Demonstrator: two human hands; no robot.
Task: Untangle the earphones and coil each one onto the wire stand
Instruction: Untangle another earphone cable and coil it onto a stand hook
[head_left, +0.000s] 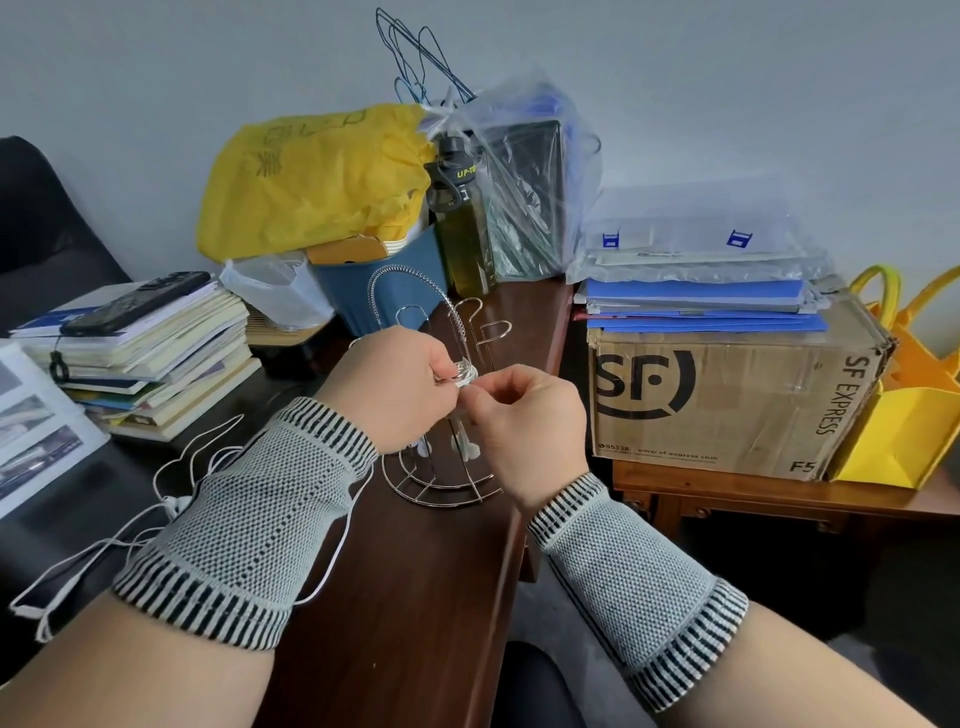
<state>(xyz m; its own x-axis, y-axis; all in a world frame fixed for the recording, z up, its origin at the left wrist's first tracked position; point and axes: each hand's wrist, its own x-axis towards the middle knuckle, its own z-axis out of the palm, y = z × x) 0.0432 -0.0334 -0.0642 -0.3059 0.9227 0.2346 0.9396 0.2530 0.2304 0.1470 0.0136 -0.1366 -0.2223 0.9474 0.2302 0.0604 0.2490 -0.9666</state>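
1. Your left hand (402, 387) and right hand (524, 415) are both pinching a coil of cord (464, 375) at the stand (447, 488).
2. Another cord (171, 499) is lying loose on the table, left of it.
3. It's looking light, limp and snag-prone; pinch near the buds.

A plain pale grey wall (156, 78) stands behind a long dark brown wooden table (415, 571). Beside it sits a lower brown wooden table (727, 499) with a big brown cardboard box (727, 395) on top. A black padded chair (36, 218) is on the left, and the floor (571, 613) is grey.
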